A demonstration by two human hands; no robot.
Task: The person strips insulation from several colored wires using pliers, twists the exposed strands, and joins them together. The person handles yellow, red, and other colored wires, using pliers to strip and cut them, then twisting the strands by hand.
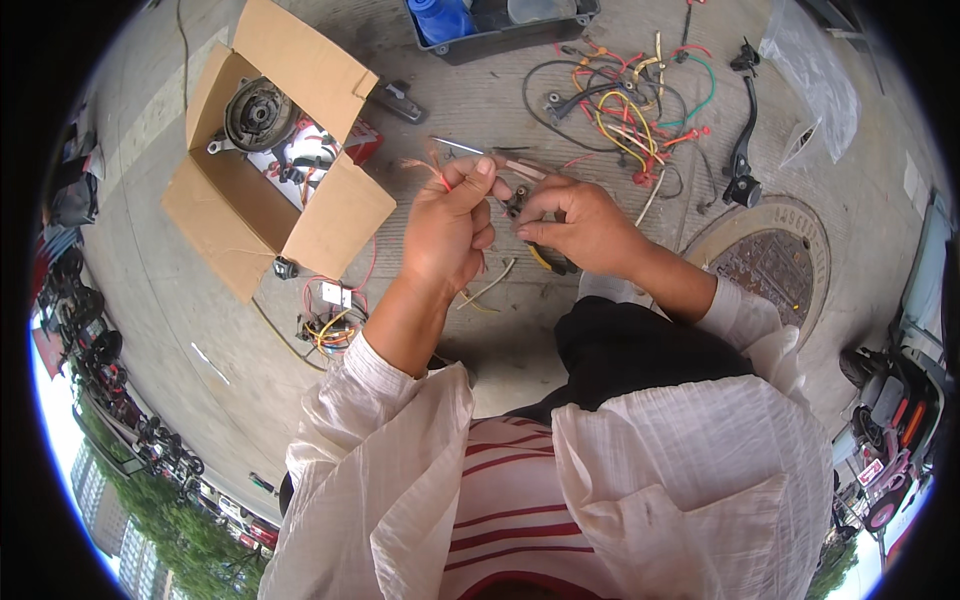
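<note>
My left hand [447, 228] is closed, thumb pressed to the fingers, around a red wire [442, 178] whose frayed copper strands fan out on its far left side. Facing it, my right hand [592, 228] is closed in a pinch; what sits between its fingertips is too small to make out. A small dark metal piece [517, 203] shows between the two hands. Below my right fingers are pliers with yellow and black handles [548, 260], partly hidden by that hand. Beyond my fingertips lies a thin screwdriver-like metal rod [458, 147].
At the left an open cardboard box [235, 205] holds a round metal motor part [260, 112]. Tangled coloured wires [625, 100] spread ahead on the right, near a black brake lever [742, 140] and a plastic bag [815, 85]. A black tray [490, 42], a wire bundle [330, 325] and a manhole cover [765, 265] surround me.
</note>
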